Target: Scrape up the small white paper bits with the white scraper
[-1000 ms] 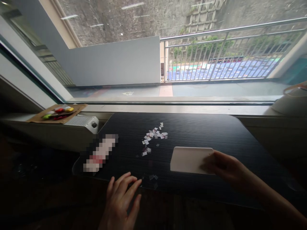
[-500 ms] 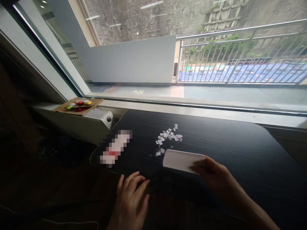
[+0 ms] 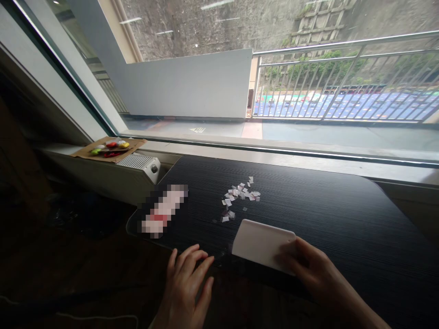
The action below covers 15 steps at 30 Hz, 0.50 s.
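Observation:
My right hand [image 3: 310,260] pinches one end of a flat, pale rectangular piece with rounded corners [image 3: 260,244]. Its exact kind does not show. It is held tilted over the front edge of the black table [image 3: 308,196], its broad face turned toward me. My left hand [image 3: 188,278] is empty, fingers spread, at the table's front edge, left of the pale piece. Behind that piece, small white paper-like squares [image 3: 243,193] lie in a loose scatter on the tabletop. Further left lies a blurred-out pink and red item [image 3: 164,212].
A radiator [image 3: 137,163] stands at the table's left, topped by a cardboard sheet [image 3: 82,153] with several small coloured items [image 3: 111,145]. A window ledge [image 3: 219,153] runs along the table's back. Beyond the glass are a white panel and a metal railing [image 3: 343,82].
My right hand has lowered slightly toward me and tipped the pale piece, so more of its broad face shows. My left hand has barely moved.

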Tool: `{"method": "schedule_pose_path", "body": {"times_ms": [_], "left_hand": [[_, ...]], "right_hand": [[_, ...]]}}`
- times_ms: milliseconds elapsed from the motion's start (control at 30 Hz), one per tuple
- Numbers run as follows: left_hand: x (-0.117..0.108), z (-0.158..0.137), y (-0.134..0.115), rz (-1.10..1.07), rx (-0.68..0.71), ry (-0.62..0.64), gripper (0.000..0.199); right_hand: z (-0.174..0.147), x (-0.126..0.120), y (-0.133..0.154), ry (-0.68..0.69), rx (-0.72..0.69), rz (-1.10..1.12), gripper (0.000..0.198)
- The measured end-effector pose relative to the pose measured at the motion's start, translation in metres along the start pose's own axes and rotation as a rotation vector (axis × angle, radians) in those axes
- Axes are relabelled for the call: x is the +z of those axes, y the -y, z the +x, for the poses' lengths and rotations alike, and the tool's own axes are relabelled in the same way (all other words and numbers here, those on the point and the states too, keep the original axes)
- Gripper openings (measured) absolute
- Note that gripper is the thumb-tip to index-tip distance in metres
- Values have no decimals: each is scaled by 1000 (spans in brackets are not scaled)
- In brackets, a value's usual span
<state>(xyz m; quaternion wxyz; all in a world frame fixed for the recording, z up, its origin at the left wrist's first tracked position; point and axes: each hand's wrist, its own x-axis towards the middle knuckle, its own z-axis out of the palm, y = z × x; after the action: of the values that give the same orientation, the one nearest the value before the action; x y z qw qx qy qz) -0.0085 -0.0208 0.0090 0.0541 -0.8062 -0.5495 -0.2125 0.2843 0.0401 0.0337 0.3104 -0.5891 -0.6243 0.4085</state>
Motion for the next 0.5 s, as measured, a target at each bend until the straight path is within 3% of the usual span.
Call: {"method": "schedule_pose_path", "body": {"times_ms": [367,500], "left_hand": [[-3,-1,0,-12,-12,4,38],[-3,-1,0,-2,-11,8,38]], "right_hand": [[-8,5,3,74,15,97,20],[-8,0,1,17,26,116,23]]}}
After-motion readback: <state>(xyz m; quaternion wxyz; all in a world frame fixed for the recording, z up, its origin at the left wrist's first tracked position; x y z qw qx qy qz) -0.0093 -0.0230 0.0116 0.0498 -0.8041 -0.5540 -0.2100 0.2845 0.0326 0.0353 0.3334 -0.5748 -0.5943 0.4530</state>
